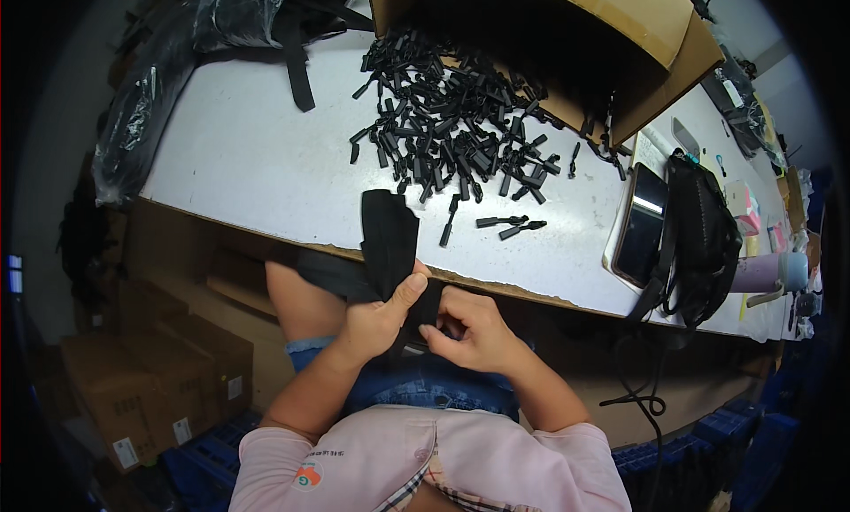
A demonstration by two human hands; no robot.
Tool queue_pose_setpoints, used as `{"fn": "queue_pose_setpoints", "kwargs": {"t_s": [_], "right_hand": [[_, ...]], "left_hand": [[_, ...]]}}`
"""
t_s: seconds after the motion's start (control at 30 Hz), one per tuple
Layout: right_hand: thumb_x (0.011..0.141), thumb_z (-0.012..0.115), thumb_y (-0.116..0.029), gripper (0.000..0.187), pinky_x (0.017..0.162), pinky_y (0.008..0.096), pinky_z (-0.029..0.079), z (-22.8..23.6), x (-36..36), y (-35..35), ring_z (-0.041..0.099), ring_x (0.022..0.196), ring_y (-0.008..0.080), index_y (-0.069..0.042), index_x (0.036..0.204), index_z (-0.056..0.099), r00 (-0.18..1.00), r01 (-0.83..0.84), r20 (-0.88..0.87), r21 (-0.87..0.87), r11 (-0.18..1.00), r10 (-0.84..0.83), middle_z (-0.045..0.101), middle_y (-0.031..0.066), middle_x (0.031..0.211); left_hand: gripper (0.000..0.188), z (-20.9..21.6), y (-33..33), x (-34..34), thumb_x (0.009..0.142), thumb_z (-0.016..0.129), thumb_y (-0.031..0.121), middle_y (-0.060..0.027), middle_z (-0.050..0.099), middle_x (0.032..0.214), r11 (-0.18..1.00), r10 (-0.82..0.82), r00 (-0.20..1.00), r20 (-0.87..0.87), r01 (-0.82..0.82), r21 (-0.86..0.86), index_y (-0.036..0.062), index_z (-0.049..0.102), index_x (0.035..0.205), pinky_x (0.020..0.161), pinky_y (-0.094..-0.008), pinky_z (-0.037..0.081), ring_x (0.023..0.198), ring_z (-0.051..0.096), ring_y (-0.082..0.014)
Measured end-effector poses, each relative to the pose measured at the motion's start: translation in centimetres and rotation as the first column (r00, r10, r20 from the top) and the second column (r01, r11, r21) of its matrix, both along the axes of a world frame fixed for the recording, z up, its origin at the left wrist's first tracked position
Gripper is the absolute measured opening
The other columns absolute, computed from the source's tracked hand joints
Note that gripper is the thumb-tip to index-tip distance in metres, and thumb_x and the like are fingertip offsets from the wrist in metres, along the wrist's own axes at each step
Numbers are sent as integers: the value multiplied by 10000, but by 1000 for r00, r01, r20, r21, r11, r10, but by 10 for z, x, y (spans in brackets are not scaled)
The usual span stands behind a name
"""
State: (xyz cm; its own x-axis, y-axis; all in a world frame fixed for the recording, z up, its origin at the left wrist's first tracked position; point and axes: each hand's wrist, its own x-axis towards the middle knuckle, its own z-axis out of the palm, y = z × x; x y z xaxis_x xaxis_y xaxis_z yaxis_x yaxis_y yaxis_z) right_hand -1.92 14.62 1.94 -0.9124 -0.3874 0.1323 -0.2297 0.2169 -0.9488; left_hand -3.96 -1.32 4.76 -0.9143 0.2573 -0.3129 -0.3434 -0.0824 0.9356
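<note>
My left hand (pixel 379 322) is closed around a bundle of black fabric straps (pixel 390 238), thumb on top. The upper ends of the straps stand up over the table's front edge, and other lengths hang over my lap. To the right of it, my right hand (pixel 478 331) has its fingers curled at a lower part of the same black straps, seemingly pinching it; its fingertips are partly hidden. Beyond my hands lies a large heap of small black zipper-pull-like pieces (pixel 460 131) on the white table (pixel 239 140). A few loose ones rest nearer the edge.
An open cardboard box (pixel 611 16) lies behind the heap. Black material in clear plastic (pixel 146 114) runs along the left. To the right are a phone (pixel 641 224), a black bag (pixel 699 238) and a lilac bottle (pixel 770 273). Cartons (pixel 133 388) stand at lower left.
</note>
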Motion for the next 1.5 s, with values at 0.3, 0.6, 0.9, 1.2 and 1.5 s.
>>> {"fn": "queue_pose_setpoints", "kwargs": {"t_s": [0.3,0.6,0.9,1.2,1.5], "right_hand": [[694,618,1,126,457,205,368,18,-13,2,460,556,74,-9,784,530,975,164,-127,-136,977,-181,510,48,726],[791,551,-36,43,429,160,327,8,1,-1,419,486,31,7,789,541,952,289,208,-372,882,-224,530,37,641],[751,551,-1,111,454,197,388,7,-5,12,484,526,79,26,858,559,928,370,141,-258,893,-344,545,45,663],[696,555,17,130,640,334,417,11,-56,65,492,744,263,-12,823,564,743,615,-582,396,682,-332,513,107,794],[720,607,3,81,510,218,430,23,-11,12,533,567,107,2,799,588,898,434,4,-172,884,-440,576,73,722]], "left_hand": [[260,-19,5,8,763,578,44,-53,538,879,984,-132,975,-180,150,92,9,491,1006,732,-256,420,835,512,-110],[182,-12,16,13,775,590,65,-37,532,741,971,70,997,-43,-58,233,8,494,918,497,-195,422,535,495,-76],[111,-22,24,16,819,514,82,-59,486,751,986,-23,988,-150,47,161,3,480,889,517,-250,449,600,507,-127],[144,-20,21,2,797,533,88,-67,504,788,935,-15,973,228,-67,349,28,486,918,566,-248,467,675,532,-153],[135,-30,29,13,799,543,41,-34,533,850,992,39,975,-220,-11,128,12,516,928,698,-214,404,780,498,-91]]}}
